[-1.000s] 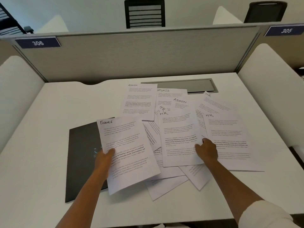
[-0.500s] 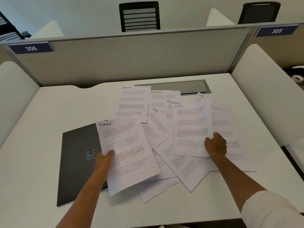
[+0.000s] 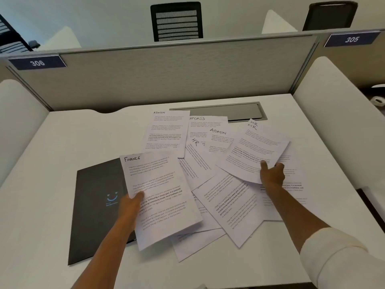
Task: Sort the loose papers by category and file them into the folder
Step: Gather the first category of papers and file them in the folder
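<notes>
My left hand (image 3: 130,207) grips a sheet headed FINANCE (image 3: 162,197) by its left edge, holding it over the closed dark folder (image 3: 98,205) that lies flat on the desk. My right hand (image 3: 271,174) pinches an HR sheet (image 3: 254,151) at its lower edge, lifted and tilted over the right side of the pile. Spread on the desk are loose printed sheets: an ADMIN sheet (image 3: 166,132), a SPORTS sheet (image 3: 200,126), a second ADMIN sheet (image 3: 218,140), another HR sheet (image 3: 198,161), and several overlapping ones nearer me whose headings are hidden.
A white desk (image 3: 52,163) with a grey cable hatch (image 3: 229,111) at the back, behind the papers. A grey partition (image 3: 166,76) closes the far side, white dividers flank left and right. Bare desk surface lies left of the folder.
My right hand has lifted the HR sheet out of the middle of the pile and carried it right and farther back. My left hand keeps holding the FINANCE sheet in place.
</notes>
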Motion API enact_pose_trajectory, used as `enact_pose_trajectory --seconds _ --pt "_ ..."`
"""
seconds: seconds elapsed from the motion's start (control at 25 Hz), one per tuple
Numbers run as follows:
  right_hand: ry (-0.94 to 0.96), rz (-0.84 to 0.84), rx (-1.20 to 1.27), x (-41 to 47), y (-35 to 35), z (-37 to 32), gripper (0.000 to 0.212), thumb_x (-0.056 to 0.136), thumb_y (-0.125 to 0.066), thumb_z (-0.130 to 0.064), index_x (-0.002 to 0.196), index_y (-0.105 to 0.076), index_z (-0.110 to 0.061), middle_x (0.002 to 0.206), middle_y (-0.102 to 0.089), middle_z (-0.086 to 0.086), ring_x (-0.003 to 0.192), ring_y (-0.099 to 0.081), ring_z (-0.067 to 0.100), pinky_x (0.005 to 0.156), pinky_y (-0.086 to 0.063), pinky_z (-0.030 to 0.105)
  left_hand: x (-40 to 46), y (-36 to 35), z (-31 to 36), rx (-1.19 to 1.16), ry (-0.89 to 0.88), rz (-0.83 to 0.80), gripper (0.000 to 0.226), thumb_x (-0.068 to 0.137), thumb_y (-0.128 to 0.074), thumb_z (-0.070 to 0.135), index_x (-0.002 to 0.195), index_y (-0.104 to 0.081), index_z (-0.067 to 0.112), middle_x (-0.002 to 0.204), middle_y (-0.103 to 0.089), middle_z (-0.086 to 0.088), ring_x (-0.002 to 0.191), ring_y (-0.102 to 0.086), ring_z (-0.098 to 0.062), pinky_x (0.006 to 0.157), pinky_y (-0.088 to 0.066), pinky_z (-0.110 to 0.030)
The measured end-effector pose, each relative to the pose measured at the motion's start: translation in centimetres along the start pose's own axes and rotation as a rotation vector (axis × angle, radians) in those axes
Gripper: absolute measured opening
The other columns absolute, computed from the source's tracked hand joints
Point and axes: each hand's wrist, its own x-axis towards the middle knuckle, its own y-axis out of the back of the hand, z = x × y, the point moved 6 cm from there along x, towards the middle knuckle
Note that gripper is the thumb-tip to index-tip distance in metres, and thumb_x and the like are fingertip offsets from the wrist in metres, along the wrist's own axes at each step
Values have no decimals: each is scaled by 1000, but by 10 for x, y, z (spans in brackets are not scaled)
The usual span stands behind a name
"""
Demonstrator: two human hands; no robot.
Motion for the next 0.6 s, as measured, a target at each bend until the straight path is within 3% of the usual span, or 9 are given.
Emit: enact_pose_trajectory --seconds 0.16,0.32,0.4,0.48,0.6 --pt "330 50 -251 -43 -17 1 53 88 -67 -24 129 -41 -2 125 -48 23 108 -52 40 89 -48 47 2 -5 1 -3 -5 -19 23 97 -57 19 119 -56 16 96 -70 -6 84 -69 -30 74 -57 -46" --pt "650 -113 -516 -121 -57 10 49 82 -72 -30 119 -47 -10 111 -52 13 93 -56 27 70 -51 34 5 -4 -4 15 6 -31 32 96 -57 20 127 -55 14 102 -71 -8 87 -70 -32 81 -57 -53" --pt "658 -166 -672 -145 -74 17 58 83 -69 -41 127 -45 -11 111 -53 12 91 -59 26 66 -51 33 5 -3 -6 16 7 -32 29 96 -57 21 125 -56 15 99 -70 -7 85 -70 -31 77 -57 -50" --pt "606 -277 -775 -158 -90 26 64 84 -63 -51 130 -42 -13 117 -52 9 97 -58 24 72 -51 33 4 0 -6 12 9 -31 24 97 -56 21 120 -56 16 95 -70 -5 83 -69 -30 72 -56 -45" --pt "691 -351 -903 -169 -105 38 62 83 -62 -55 127 -46 -14 124 -50 8 107 -53 25 82 -49 36 3 4 -6 8 10 -35 24 97 -56 21 120 -56 14 95 -70 -6 84 -69 -30 70 -56 -43"
